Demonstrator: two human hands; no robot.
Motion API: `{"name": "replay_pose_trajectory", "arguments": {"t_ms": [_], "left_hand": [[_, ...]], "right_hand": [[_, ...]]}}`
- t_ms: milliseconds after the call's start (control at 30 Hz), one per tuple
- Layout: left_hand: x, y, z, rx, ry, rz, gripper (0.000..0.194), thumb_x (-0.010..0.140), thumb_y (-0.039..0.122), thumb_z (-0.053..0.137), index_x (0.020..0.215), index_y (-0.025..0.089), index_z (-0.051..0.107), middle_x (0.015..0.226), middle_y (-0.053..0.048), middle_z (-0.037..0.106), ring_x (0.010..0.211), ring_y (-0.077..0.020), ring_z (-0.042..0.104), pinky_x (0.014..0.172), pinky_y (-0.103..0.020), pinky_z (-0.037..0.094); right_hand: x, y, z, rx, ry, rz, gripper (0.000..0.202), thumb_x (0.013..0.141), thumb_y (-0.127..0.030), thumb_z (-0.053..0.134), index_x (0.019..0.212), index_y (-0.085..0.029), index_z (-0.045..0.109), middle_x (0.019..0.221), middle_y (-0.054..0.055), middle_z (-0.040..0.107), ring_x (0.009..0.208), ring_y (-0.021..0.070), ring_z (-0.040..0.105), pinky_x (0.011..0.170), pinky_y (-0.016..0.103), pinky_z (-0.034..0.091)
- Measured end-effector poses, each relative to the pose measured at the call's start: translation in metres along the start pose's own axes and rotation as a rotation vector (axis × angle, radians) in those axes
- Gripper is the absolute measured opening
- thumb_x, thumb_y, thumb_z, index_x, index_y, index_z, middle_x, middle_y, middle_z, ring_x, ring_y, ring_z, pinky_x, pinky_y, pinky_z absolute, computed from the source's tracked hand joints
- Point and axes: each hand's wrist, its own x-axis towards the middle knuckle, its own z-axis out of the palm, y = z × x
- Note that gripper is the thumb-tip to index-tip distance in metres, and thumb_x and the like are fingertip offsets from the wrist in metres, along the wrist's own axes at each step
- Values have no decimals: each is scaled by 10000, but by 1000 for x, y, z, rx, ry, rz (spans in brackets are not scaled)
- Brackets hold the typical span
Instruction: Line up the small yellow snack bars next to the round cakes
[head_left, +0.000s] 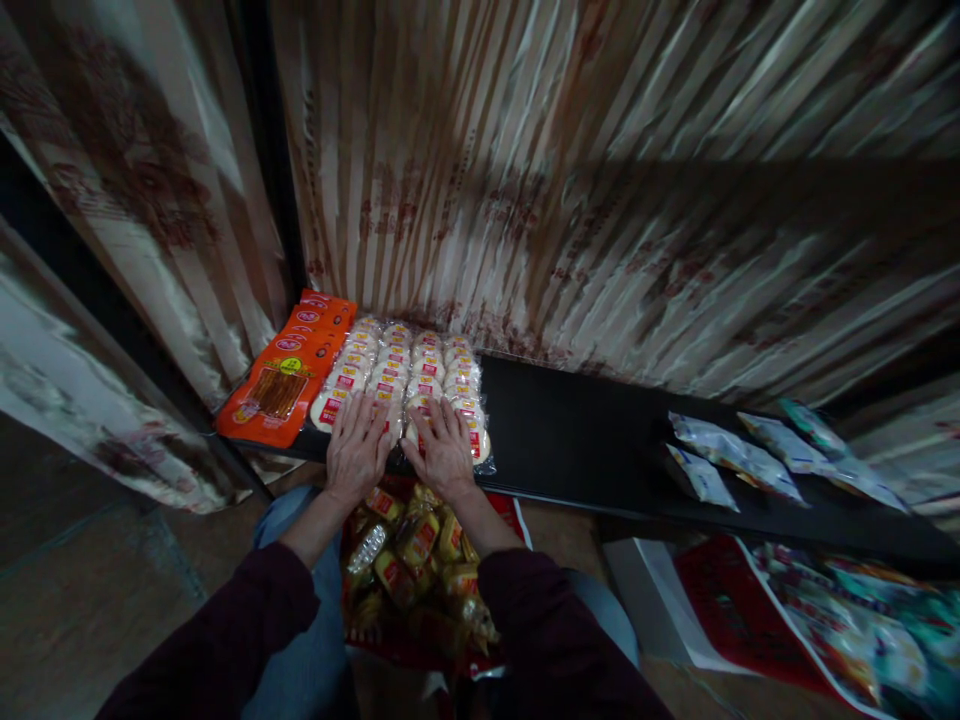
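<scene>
Rows of round, pale snacks in clear wrappers with red and yellow labels (427,368) lie overlapped on a black shelf (562,430). My left hand (358,450) rests flat on the front of the left rows, fingers stretched out. Beside it, my right hand (442,450) lies on the front packets of the right rows, its fingers spread too. Neither hand grips anything. Orange snack packs (289,375) overlap one another just left of the rows. Below my hands, between my knees, a red box (517,515) holds gold-wrapped packets (420,540).
Several whitish packets (739,455) lie at the shelf's right end. Under that end, a white and red box (720,600) holds colourful bags (862,620). Printed sheeting (480,180) hangs behind the shelf, and a dark metal post (274,150) stands at its left.
</scene>
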Motion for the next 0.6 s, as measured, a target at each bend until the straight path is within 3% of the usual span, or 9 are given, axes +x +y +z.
{"name": "replay_pose_trajectory", "arguments": {"t_ms": [167,400,600], "left_hand": [[28,-27,-2,7,82,-126,477,887,302,391,1343,174,447,1505,-101,290,1420,-273,122,1129,-539,141],[69,-50,12,48,-11,-130,474,876,363,374,1271,163,542,1402,-132,457,1381,-314,248,1090,-567,192],[80,-49,17,142,-140,-168,528,888,419,316,1319,177,502,1397,-121,467,1353,-305,308,1085,-531,208]], "right_hand": [[0,1,3,-9,2,-8,514,877,-481,469,1347,-273,445,1467,67,355,1370,278,210,1097,479,160],[0,1,4,0,4,-12,511,886,-480,452,1350,-267,443,1455,78,372,1361,277,238,1099,473,156],[1,2,3,34,24,-33,511,886,-477,453,1337,-239,464,1417,102,419,1336,280,280,1094,479,175]]}}
